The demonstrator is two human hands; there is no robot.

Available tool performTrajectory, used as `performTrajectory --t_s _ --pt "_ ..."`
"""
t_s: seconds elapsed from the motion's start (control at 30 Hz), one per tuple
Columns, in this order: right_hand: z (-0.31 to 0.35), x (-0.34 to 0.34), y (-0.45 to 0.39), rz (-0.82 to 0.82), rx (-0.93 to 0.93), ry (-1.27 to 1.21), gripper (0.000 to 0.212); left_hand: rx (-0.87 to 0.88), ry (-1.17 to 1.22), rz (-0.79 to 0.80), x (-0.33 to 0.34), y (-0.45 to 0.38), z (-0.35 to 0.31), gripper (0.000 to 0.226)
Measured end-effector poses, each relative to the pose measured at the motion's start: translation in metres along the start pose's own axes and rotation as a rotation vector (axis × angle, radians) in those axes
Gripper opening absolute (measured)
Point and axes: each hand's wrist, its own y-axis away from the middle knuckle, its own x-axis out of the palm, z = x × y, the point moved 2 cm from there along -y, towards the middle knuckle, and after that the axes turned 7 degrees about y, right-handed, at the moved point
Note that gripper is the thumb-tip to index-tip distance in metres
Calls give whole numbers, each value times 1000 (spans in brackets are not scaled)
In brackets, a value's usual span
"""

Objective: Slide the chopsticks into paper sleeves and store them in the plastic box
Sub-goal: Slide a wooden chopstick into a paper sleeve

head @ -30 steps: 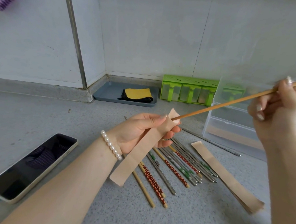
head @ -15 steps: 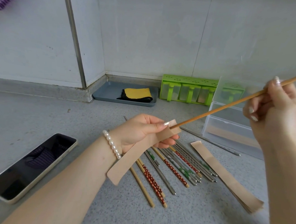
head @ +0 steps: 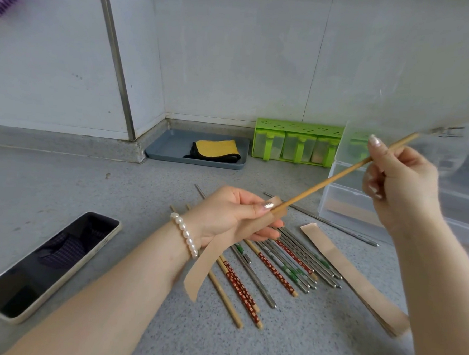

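My left hand [head: 234, 214] pinches the top of a brown paper sleeve [head: 209, 261] that hangs down toward the counter. My right hand [head: 397, 184] grips the upper end of a wooden chopstick [head: 332, 182]. The chopstick slants down-left, and its tip sits in the sleeve's open mouth by my left thumb. Several metal, red-patterned and wooden chopsticks [head: 274, 267] lie on the counter below my hands. A stack of paper sleeves [head: 353, 275] lies to their right. The clear plastic box [head: 344, 200] stands at the right, partly behind my right hand.
A phone [head: 49, 262] lies on the counter at the left. A grey tray [head: 172, 146] with a yellow and black cloth [head: 216, 148] sits by the wall. A green seasoning rack [head: 296, 142] stands beside it. One metal chopstick [head: 332, 224] lies near the box.
My right hand has come down and to the left, pushing the wooden chopstick's tip into the mouth of the sleeve. The left hand holds the sleeve a little lower.
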Motion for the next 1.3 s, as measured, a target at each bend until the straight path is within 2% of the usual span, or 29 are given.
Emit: performTrajectory --t_s 0.17,0.4,0.6,0.77,1.03,1.3 --pt "-17 11 -2 124 168 -67 26 -98 -25 54 7 -1 7 22" --pt "-32 21 -5 127 245 52 21 -117 -138 106 14 5 6 7" --pt "-36 22 -7 84 315 49 20 -45 -103 -8 18 3 8 2" --pt "-44 33 3 232 423 120 20 -15 -105 -74 17 0 9 7" --pt "-51 48 16 393 496 219 24 16 -71 -162 17 -1 8 8" --pt "-57 58 24 484 540 274 24 51 -65 -211 14 -2 7 7"
